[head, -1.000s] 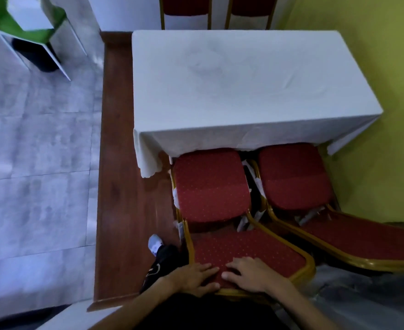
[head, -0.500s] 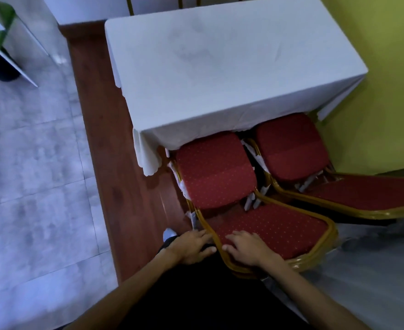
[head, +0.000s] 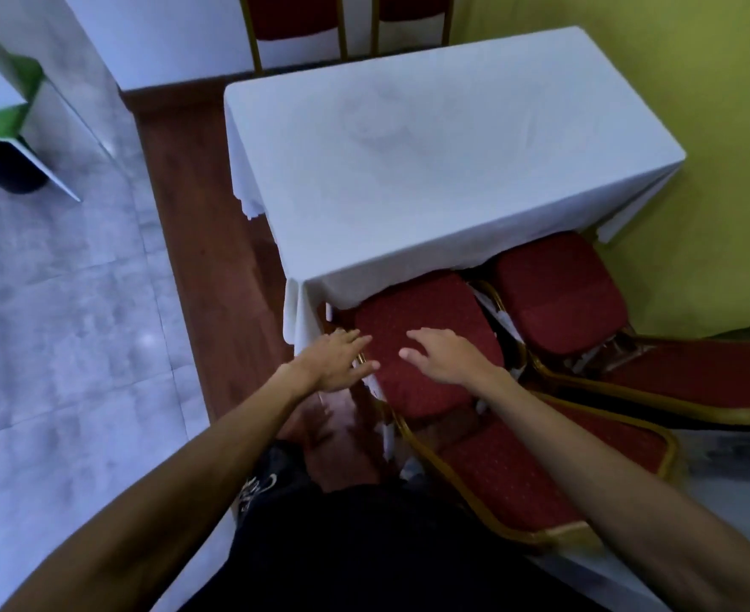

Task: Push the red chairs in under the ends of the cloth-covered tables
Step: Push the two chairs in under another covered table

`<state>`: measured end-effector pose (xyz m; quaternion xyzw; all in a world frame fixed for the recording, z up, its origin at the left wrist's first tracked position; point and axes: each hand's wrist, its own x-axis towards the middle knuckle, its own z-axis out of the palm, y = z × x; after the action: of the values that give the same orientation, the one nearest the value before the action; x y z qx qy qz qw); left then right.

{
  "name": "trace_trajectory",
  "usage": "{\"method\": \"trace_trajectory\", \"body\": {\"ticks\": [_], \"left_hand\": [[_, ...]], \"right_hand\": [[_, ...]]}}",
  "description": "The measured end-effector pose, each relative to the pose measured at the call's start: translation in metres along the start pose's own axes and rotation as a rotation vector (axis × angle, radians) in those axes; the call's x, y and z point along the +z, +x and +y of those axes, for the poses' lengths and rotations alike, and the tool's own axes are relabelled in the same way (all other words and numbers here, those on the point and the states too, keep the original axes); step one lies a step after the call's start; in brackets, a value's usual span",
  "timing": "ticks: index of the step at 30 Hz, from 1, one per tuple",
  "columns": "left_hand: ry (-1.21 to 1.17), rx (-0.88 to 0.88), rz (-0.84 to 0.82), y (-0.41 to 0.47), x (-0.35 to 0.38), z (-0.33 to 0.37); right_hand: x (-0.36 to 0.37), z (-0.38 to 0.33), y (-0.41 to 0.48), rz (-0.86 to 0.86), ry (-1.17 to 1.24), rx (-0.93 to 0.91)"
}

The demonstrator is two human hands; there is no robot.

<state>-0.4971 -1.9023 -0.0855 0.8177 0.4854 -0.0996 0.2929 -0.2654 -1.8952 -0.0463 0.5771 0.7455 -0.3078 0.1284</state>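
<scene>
Empty, fingers spread: left hand, right hand over chair seat. Push evenly, straight under table, clear of cloth.

We see matt white cloth draping the table; the red chairs wear dotted woven fabric on glossy gold metal frames (slightly worn). The wood floor strip shines; the grey tiles look smooth.

Dim, soft, wide-angle edge distortion

red gold-dotted chairs with gold frames, white tablecloth, yellow-green wall.
</scene>
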Motion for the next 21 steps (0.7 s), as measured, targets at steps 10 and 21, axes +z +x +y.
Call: {"method": "trace_trajectory", "body": {"ticks": [10,21], "left_hand": [[0.225,-0.02,0.064,0.015,-0.165,-0.227],[0.045,-0.086,0.029,0.083,-0.237,-0.328]], "right_hand": [[-0.105,-0.139,0.148,0.079,-0.004,0.156],[-0.156,-0.18,0.284,0.084,0.052,0.265]]}}
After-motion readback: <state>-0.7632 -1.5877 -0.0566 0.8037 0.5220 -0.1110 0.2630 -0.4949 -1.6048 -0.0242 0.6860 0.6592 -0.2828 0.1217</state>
